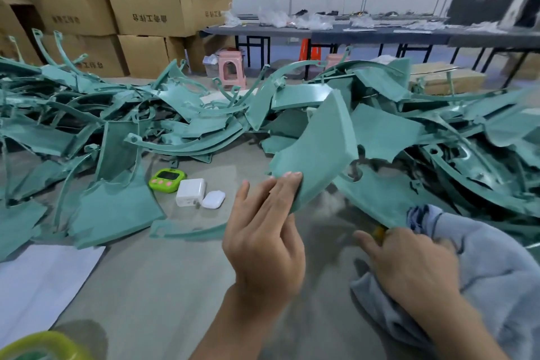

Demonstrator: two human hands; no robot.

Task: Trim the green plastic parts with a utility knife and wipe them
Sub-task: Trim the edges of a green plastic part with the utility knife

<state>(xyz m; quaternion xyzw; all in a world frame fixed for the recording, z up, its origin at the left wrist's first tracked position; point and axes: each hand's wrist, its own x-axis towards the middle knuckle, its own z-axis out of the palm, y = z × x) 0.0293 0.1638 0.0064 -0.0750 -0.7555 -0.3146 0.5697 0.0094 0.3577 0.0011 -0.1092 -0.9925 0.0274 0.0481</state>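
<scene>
My left hand (pixel 264 231) holds a curved green plastic panel (pixel 318 149) by its lower corner, fingers on its near face, lifting it above the grey table (pixel 175 286). My right hand (pixel 409 266) lies on a grey cloth (pixel 496 266) at the right and grips it; a bit of yellow (pixel 380 232), possibly the utility knife, shows at its fingertips. A big heap of green plastic parts (pixel 117 126) covers the table from left to right behind my hands.
A green timer (pixel 167 180), a white charger (pixel 190 192) and a white earbud case (pixel 214 199) sit mid-table. White paper (pixel 38 280) lies at the left, a tape roll (pixel 38 348) at the bottom left. Cardboard boxes (pixel 146 9) and a pink stool (pixel 232 69) stand behind.
</scene>
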